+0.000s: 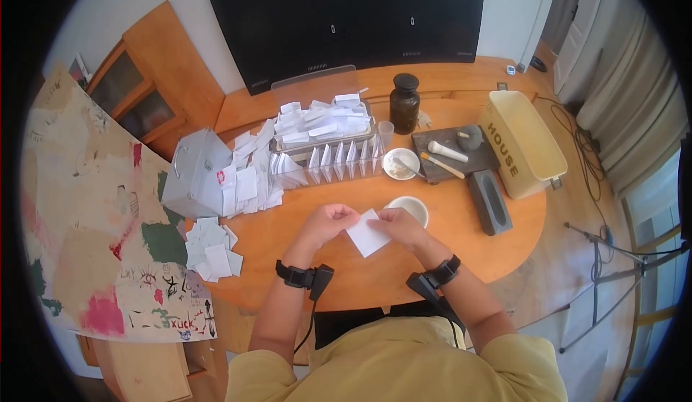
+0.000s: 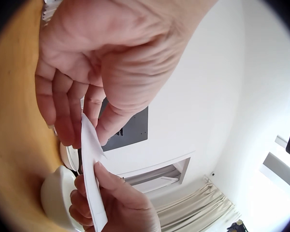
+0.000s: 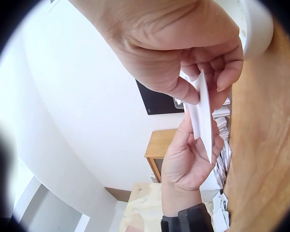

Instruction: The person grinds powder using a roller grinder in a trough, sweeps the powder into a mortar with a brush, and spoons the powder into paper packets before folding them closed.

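Observation:
A small square of folded white paper (image 1: 368, 239) is held over the near side of the wooden table. My left hand (image 1: 326, 225) pinches its left corner between thumb and forefinger. On the opposite side, my right hand (image 1: 404, 228) pinches the paper with the thumb on the near face. Seen from the left wrist, the paper (image 2: 89, 157) is nearly edge-on, with a layer standing apart at a fold. The right wrist view shows the paper (image 3: 204, 118) with its layers slightly spread. A white bowl (image 1: 417, 206) stands just beyond my right hand, partly covered by it.
Loose white packets (image 1: 210, 249) lie at the left, beside a metal case (image 1: 196, 171). A clear rack (image 1: 331, 173) holds upright folded papers. Farther right are a brown jar (image 1: 405, 106), a small bowl (image 1: 391, 167), a dark board (image 1: 440, 143), a grey trough (image 1: 490, 207) and a cream bin (image 1: 537, 143).

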Demonstrator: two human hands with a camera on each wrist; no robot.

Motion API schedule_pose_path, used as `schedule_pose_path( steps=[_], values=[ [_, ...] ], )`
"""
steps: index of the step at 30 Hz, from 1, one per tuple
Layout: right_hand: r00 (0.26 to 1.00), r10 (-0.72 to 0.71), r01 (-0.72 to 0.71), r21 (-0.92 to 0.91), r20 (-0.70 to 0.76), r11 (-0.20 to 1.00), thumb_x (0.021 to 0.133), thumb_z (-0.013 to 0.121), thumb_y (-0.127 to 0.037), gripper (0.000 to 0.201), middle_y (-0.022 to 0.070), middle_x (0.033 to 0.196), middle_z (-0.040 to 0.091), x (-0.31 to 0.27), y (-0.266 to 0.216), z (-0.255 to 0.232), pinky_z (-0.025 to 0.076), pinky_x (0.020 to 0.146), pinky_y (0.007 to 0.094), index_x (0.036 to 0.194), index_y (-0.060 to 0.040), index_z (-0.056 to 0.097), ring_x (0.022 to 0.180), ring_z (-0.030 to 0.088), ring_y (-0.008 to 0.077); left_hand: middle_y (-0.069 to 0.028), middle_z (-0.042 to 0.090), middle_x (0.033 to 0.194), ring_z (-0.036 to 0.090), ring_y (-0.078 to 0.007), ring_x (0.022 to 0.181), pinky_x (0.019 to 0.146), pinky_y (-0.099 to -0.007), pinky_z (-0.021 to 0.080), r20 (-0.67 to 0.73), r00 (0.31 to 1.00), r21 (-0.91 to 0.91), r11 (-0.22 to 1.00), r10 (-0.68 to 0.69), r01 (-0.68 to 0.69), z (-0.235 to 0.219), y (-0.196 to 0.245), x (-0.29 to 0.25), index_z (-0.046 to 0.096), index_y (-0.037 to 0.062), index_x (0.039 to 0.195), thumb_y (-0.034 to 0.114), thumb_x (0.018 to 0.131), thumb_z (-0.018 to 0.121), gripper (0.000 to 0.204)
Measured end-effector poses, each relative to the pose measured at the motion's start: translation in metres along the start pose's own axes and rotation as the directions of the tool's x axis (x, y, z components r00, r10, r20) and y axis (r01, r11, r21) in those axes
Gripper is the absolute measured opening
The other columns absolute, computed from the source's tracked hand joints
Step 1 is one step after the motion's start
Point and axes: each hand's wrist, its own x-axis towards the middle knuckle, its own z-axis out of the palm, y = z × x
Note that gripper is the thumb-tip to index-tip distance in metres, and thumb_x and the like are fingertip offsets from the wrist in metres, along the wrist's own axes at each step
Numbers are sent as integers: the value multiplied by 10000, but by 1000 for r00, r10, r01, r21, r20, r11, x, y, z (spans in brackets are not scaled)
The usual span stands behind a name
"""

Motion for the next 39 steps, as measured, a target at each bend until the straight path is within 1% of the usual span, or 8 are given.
schedule_pose_path(
  steps=[8,16,20,23,29,30,34,39],
  values=[
    [1000,15,-15,12,25,1000,876,661,-153,215,58,895,688,-1,-3,2,496,677,229,1004,19,667,760,635,101,-53,689,872,617,-107,762,660,-239,481,-27,999,159,987,21,-17,3,1,-2,678,14,995,207,838,714,251],
    [977,-202,171,-331,-62,928,842,704,-282,282,45,741,657,-3,9,3,474,589,248,929,-15,678,625,589,101,-40,681,839,606,-96,718,678,-236,492,85,993,457,883,76,-106,9,14,-11,672,3,959,158,832,720,206],
    [876,-431,266,-530,-216,805,821,718,-314,289,68,693,645,-23,4,4,489,598,277,905,-40,683,608,594,137,-40,677,803,597,-94,697,656,-256,487,54,995,534,839,86,-102,-7,31,0,661,11,928,153,847,690,166],
    [787,-506,282,-524,-352,804,818,718,-319,281,71,679,646,-42,5,-5,496,600,285,887,-48,688,610,599,154,-53,670,756,606,-105,669,611,-264,481,-140,943,698,706,302,-122,-36,54,23,650,16,916,153,859,661,148],
    [879,-360,178,-488,-311,855,848,693,-288,240,47,667,642,-74,3,-19,490,575,278,895,-53,691,591,591,133,-77,688,737,640,-134,598,576,-280,507,-351,773,735,667,528,-122,-63,90,82,659,9,924,137,839,667,153],
    [881,-358,179,-482,-309,857,852,689,-281,231,46,664,640,-76,6,-19,488,570,276,894,-54,692,585,588,130,-90,693,750,650,-133,605,562,-270,513,-347,764,766,635,544,-105,-60,93,88,662,-12,914,121,830,675,158],
    [886,-359,200,-457,-294,867,862,683,-267,212,42,652,632,-81,17,-17,479,554,270,891,-58,695,569,576,122,-126,689,747,671,-272,716,669,-358,522,-382,838,542,829,391,-140,-53,87,118,678,25,840,176,776,675,164],
    [890,-351,199,-444,-292,874,862,685,-266,212,40,646,627,-86,16,-16,477,552,271,890,-56,697,567,572,119,-141,681,749,661,-304,720,673,-377,522,-370,744,743,658,556,-121,-36,93,125,671,27,792,160,744,668,141]
  ],
)
